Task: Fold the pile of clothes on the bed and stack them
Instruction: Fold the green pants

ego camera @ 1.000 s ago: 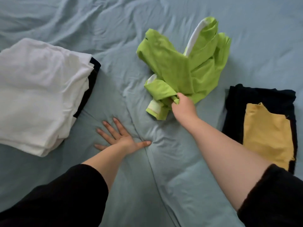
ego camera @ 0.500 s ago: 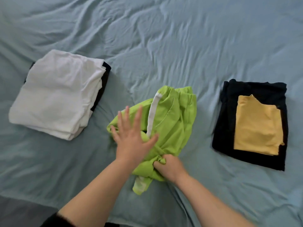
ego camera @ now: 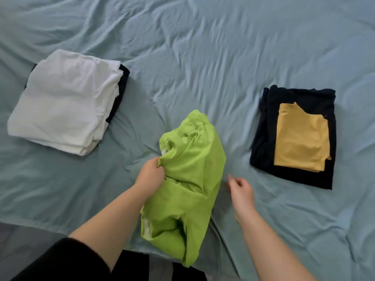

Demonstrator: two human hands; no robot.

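Observation:
A crumpled lime-green garment with white trim lies near the bed's front edge, its lower end hanging over the edge. My left hand grips its left side, fingers bunched in the fabric. Just right of the garment my right hand hovers above the sheet with loosely curled fingers, holding nothing. A folded white stack on a dark piece lies at the left. At the right, a folded yellow piece sits on folded black clothes.
The wrinkled light-blue bed sheet stretches across the whole view. The bed's front edge runs along the bottom left, with grey floor below it. My dark sleeve shows at the bottom left.
The green garment came toward the bed's front edge. My left hand went from flat above it to gripping its left side. My right hand let go and moved off to the right.

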